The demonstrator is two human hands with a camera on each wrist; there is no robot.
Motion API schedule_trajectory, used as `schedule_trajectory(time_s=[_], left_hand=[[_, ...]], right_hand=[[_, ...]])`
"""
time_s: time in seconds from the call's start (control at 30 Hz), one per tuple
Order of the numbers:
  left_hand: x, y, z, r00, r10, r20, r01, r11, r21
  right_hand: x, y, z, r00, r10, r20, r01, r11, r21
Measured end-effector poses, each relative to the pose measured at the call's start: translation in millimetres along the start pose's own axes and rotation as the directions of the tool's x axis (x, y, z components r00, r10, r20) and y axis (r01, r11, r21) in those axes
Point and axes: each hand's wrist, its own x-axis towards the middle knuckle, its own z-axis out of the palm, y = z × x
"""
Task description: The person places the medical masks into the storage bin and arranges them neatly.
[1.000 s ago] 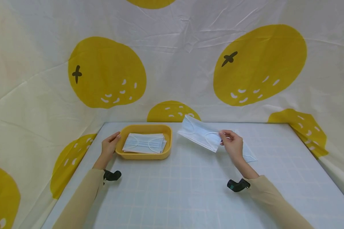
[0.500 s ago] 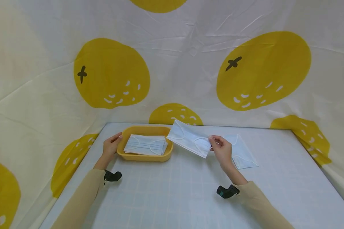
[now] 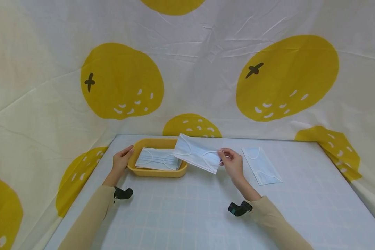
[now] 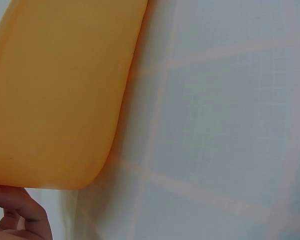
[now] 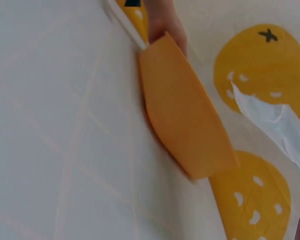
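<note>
Nearest are two tan sleeves, each with a small black camera mount at the wrist, reaching out over the pale gridded worktop (image 3: 187, 215); the left hand (image 3: 121, 161) rests against the left end of the yellow tray (image 3: 157, 172), its fingers lightly bent along the rim with the thumb at the near side; the left wrist view shows only fingertips beside the tray's rounded corner, so how firmly it grips cannot be told; the right hand (image 3: 232, 163) is raised off the worktop and pinches one end of a mask (image 3: 196, 158) between thumb and fingertips, the other fingers loosely curled; that mask hangs in the air, tilted, its free end over the right end of the tray, its ear loops showing as pale curves; in the tray lies a small stack (image 3: 157, 159) of flat folded masks, slightly fanned; to the right of the right hand, apart from it, a spare mask (image 3: 261, 165) lies flat on the worktop, angled; beyond the worktop a white cloth (image 3: 187, 69) with large yellow fruit prints hangs as a backdrop and wraps round both sides; the right wrist view shows the tray from the side, with the left hand at its far end and the held mask's edge at the right.
</note>
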Motion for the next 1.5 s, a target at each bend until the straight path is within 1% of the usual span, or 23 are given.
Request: schedule_trajectory(time_s=[0.23, 0.37, 0.53, 0.73, 1.0, 1.17, 1.23, 1.4, 1.5], left_hand=[[2.4, -0.1, -1.9, 1.0, 0.009, 0.0, -0.009, 1.0, 0.011], [3.7, -0.8, -1.8, 1.0, 0.002, 0.0, -0.002, 1.0, 0.017], [4.6, 0.1, -0.5, 1.0, -0.003, 0.003, 0.003, 1.0, 0.008], [7.3, 0.7, 0.6, 1.0, 0.012, -0.001, -0.012, 1.0, 0.001], [4.2, -3.4, -1.9, 1.0, -0.004, 0.01, 0.004, 1.0, -0.021], [3.3, -3.5, -0.6, 1.0, 0.009, 0.004, -0.009, 0.999, -0.032], [2.9, -3.4, -0.2, 1.0, 0.016, 0.005, -0.016, 0.999, -0.037], [1.5, -3.4, -0.7, 0.998, 0.054, 0.01, -0.054, 0.998, -0.025], [1.0, -3.0, -2.2, 0.998, 0.058, 0.011, -0.058, 0.998, -0.017]], right_hand=[[0, -1, 13, 1.0, 0.006, 0.018, -0.006, 1.0, 0.016], [-1, -4, 19, 0.999, 0.021, 0.028, -0.022, 1.0, 0.02], [3, -10, 26, 0.999, 0.01, 0.043, -0.011, 1.0, 0.018], [13, -16, 35, 0.996, -0.005, 0.086, 0.002, 1.0, 0.028], [15, -17, 52, 0.99, 0.008, 0.142, -0.012, 0.999, 0.031], [18, -17, 64, 0.984, -0.006, 0.177, 0.002, 1.0, 0.021], [18, -17, 68, 0.984, -0.013, 0.179, 0.008, 1.0, 0.029], [19, -18, 78, 0.984, -0.024, 0.174, 0.015, 0.999, 0.052], [20, -20, 85, 0.983, -0.029, 0.183, 0.019, 0.998, 0.052]])
